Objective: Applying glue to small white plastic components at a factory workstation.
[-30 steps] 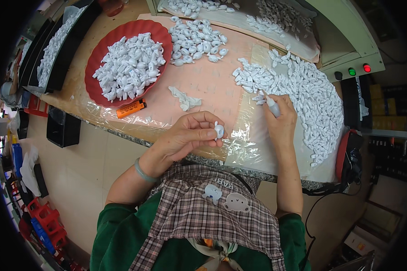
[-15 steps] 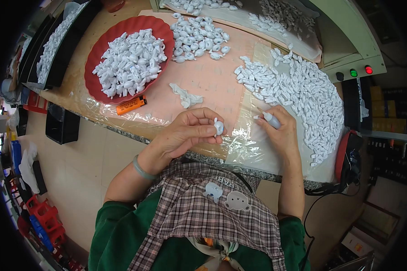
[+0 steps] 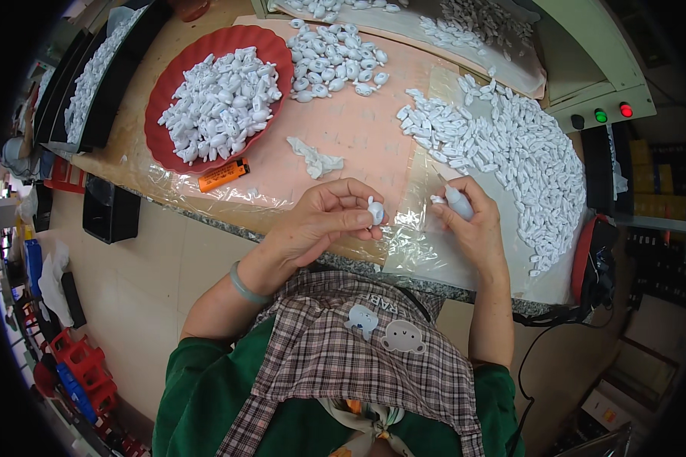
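Bench [image 3: 142, 90] – is bearing pink sheet [image 3: 373, 137]; red bowl [image 3: 158, 110] is standing left, orange block [image 3: 223, 175] lying just beside; white scrap [image 3: 313, 160] is resting mid-bench – rear white heap [image 3: 334, 65] and right white heap [image 3: 530, 156] are spreading.

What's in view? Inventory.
table: 1, brown, centre
scalloped bowl: 1, red, left
rounded pieces: many, white, in/beside bowl
slender pieces: many, white, right
tissue: 1, white, centre
oblong item: 1, orange, by bowl
panel lamps: 2, green/red, right
bins: several, black, left
clutter: uncounted, mixed, edges
held piece: 1, white, left hand
squeeze bottle: 1, pale, right hand
small piece: 1, white, right hand
plaid apron: 1, brownish, bottom
left hand: 1, bare, centre
right hand: 1, bare, right
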